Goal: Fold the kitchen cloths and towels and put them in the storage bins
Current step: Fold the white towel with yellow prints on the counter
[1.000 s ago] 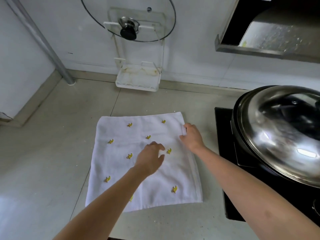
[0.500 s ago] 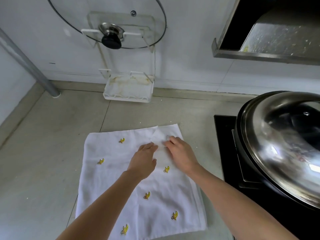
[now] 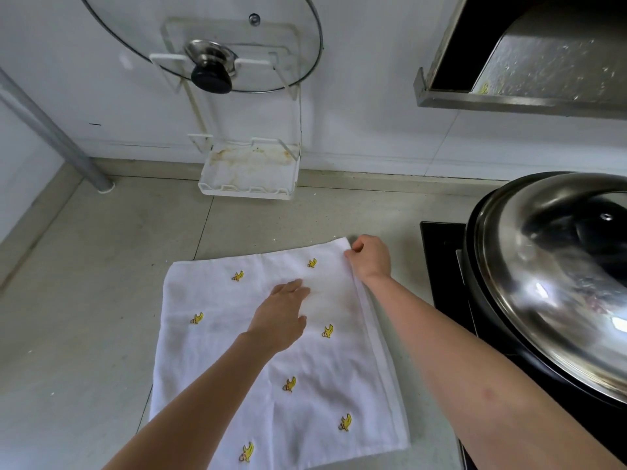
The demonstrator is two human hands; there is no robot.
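Early stage: banana-print towel [image 3: 237,351] lies on the countertop [image 3: 84,300] near its front edge, apparently doubled once, left hand [image 3: 283,315] flat on it, right hand [image 3: 369,257] pinching its far-right corner; further folds and binning remain, no bins visible.

White cotton towel with small yellow banana motifs [image 3: 244,361] lies flat on the pale stone worktop [image 3: 84,300], near its front edge. Left hand [image 3: 283,315] rests flat on the towel's middle, fingers straight. Right hand [image 3: 369,257] pinches the towel's far right corner. Lidded steel wok [image 3: 556,279] sits right, on a black hob [image 3: 441,262].
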